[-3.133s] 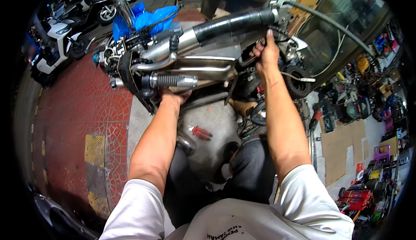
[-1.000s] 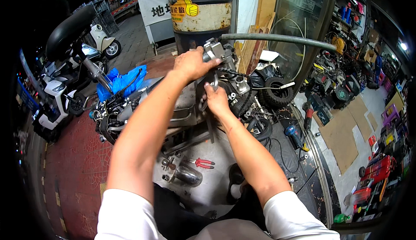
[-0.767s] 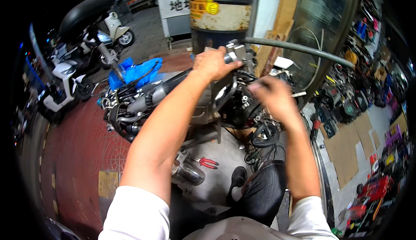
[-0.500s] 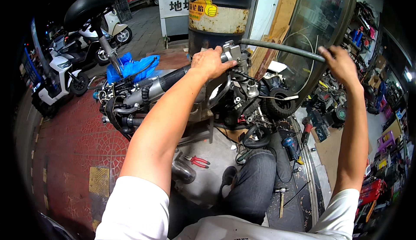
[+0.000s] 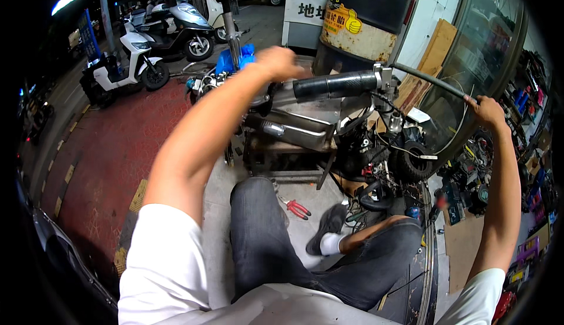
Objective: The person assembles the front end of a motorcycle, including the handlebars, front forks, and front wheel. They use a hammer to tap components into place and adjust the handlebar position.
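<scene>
My right hand (image 5: 489,112) is closed round the outer end of a long grey metal pipe (image 5: 435,81). The pipe's other end meets a silver metal bracket (image 5: 385,78) at the end of a thick black tube (image 5: 338,85), part of a stripped scooter frame on a low stand. My left hand (image 5: 277,64) is off the bracket, above the frame's left part near the seat post (image 5: 233,40). Motion smears its fingers, so their grip is unclear. Beneath the tube lies a metal frame panel (image 5: 288,130).
Red-handled pliers (image 5: 298,209) lie on the floor by my shoe (image 5: 329,229). A rusty drum (image 5: 361,25) stands behind the frame, beside leaning boards (image 5: 432,49) and a glass door. A small tyre (image 5: 414,162) and scattered tools lie right. Parked scooters (image 5: 138,55) stand far left.
My left hand has let go of the bracket and moved left along the frame. My right hand stays on the pipe, which now slopes down more. The view has shifted left, and my legs show more.
</scene>
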The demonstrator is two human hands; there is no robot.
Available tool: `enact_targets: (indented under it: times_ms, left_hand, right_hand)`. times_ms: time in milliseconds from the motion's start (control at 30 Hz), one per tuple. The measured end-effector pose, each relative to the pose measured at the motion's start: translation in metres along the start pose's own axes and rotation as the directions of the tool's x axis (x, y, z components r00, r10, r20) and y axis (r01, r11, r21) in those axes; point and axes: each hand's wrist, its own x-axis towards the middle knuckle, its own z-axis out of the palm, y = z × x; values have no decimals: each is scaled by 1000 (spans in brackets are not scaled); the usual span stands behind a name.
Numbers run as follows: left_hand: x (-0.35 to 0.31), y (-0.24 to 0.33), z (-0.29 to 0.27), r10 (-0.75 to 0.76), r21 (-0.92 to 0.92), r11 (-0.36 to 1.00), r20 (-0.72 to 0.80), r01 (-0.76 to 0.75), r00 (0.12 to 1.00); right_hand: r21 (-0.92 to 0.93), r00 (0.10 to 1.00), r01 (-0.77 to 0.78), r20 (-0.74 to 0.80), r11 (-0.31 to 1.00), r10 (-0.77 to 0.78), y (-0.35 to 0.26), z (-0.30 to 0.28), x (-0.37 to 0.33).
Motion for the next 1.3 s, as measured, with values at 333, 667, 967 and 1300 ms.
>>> enact_targets:
  times_ms: [333,667,967,1300]
  left_hand:
    - [-76,-200,60,-676,-688,446,160,572,719]
    - [-104,-231,102,-525,-964,-109,264,244,809]
    - [-91,-254,106,-560,-961,64,189,270,806]
    - [-90,-264,109,-656,-977,148,20,154,755]
  right_hand:
    - [108,998,2,62,994,-8,50,20,28]
    - [43,993,-69,-93,997,73,-6,14,-2]
    - [39,985,-120,-116,992,124,-13,7,-15]
    - [61,986,-141,-80,988,146,-20,8,-7]
